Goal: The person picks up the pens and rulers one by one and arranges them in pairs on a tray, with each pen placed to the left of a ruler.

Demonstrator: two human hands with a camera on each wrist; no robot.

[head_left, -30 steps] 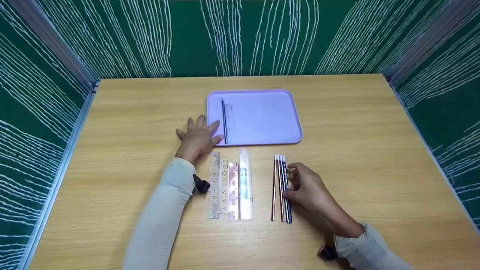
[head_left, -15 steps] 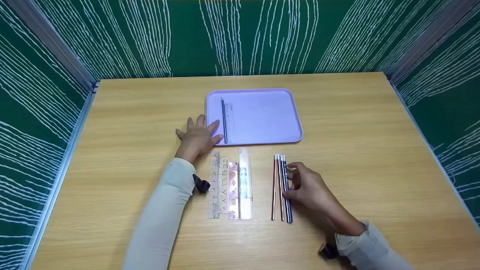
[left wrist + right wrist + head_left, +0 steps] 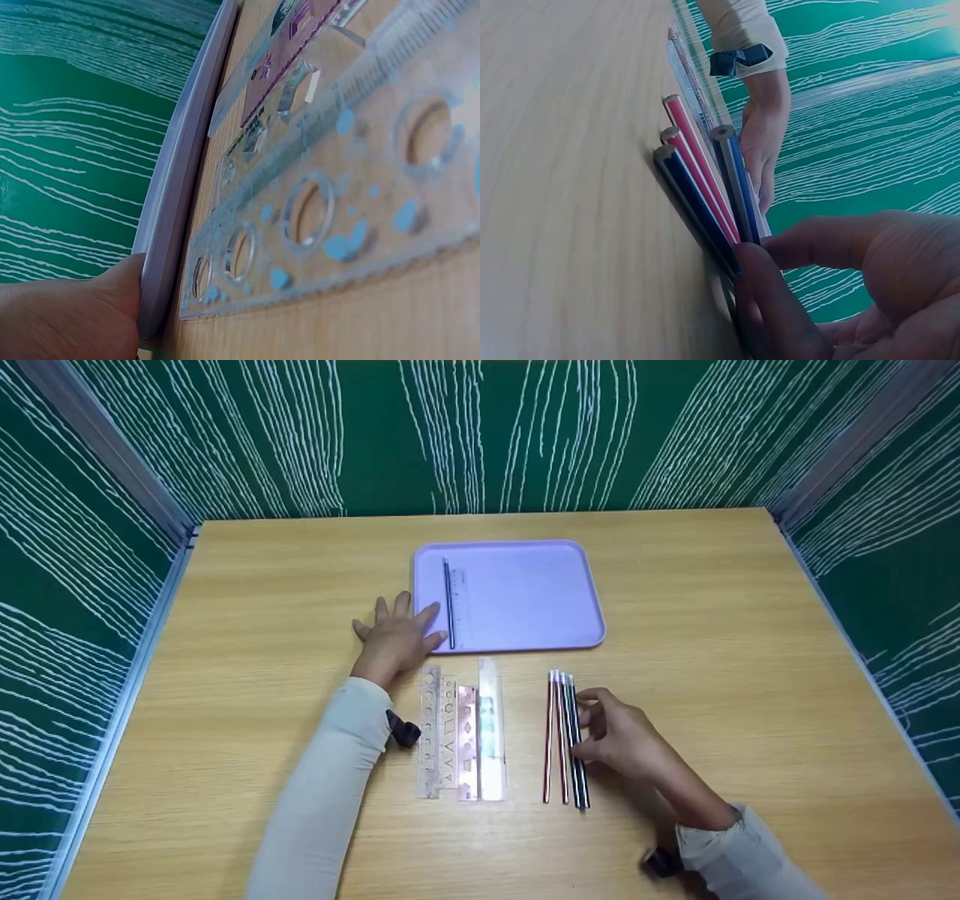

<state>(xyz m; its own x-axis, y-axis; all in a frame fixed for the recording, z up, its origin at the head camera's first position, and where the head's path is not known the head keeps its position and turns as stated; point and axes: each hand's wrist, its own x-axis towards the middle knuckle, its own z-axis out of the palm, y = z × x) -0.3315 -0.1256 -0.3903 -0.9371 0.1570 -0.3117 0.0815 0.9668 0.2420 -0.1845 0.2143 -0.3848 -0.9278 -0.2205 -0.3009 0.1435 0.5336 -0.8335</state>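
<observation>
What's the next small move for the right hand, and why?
I'd probably lift the blue pencil straight up, clear of the other pencils, before swinging it to the tray: the right hand grips it between thumb and finger, and the others lie close alongside.

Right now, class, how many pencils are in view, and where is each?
5: one dark pencil on the purple tray; four at the right hand's grip, two red pencils and two blue pencils. None appears hidden.

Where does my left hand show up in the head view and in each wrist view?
Head: left hand left of centre, at the left end of the tray.
Left wrist: left hand at bottom left.
Right wrist: left hand above centre, beyond the pencils.
Shared landmark: green wall with white lines.
</observation>
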